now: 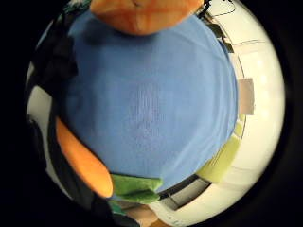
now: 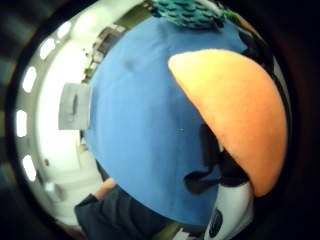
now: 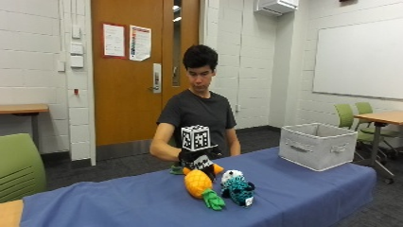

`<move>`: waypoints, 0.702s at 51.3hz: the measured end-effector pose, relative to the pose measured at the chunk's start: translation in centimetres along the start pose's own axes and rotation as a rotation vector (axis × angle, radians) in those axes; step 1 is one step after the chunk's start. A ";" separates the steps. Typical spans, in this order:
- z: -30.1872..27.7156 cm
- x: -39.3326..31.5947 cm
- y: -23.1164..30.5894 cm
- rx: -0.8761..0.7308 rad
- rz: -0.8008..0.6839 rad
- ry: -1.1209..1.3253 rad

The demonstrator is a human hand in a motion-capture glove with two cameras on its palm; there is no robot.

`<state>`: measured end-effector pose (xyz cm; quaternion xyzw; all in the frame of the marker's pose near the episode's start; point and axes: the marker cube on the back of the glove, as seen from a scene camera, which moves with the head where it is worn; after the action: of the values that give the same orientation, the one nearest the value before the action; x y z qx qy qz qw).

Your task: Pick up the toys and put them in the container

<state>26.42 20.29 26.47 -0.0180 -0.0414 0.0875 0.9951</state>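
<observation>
On the blue-covered table lies an orange pineapple plush with green leaves, and a teal and white plush sits beside it. An orange carrot plush with a green top lies just behind them. My gloved right hand hovers right above the pineapple's upper end, and no finger shows around any toy. The pineapple bulks close to the palm, with the teal plush past it. The carrot and its leaves lie on the cloth. The grey fabric container stands at the table's right end.
The person sits behind the table, bare left arm down by the edge. A green chair stands at the left, and a desk with green chairs at the right. Blue cloth stretches between the toys and the container.
</observation>
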 end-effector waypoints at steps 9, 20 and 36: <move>-1.7 0.2 -0.6 0.073 -0.007 0.000; -3.0 0.8 -3.3 -0.015 0.001 -0.028; -11.2 -4.0 -8.9 -0.016 -0.015 -0.017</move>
<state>24.96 10.55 15.37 -0.0249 -0.0505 0.0798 0.9952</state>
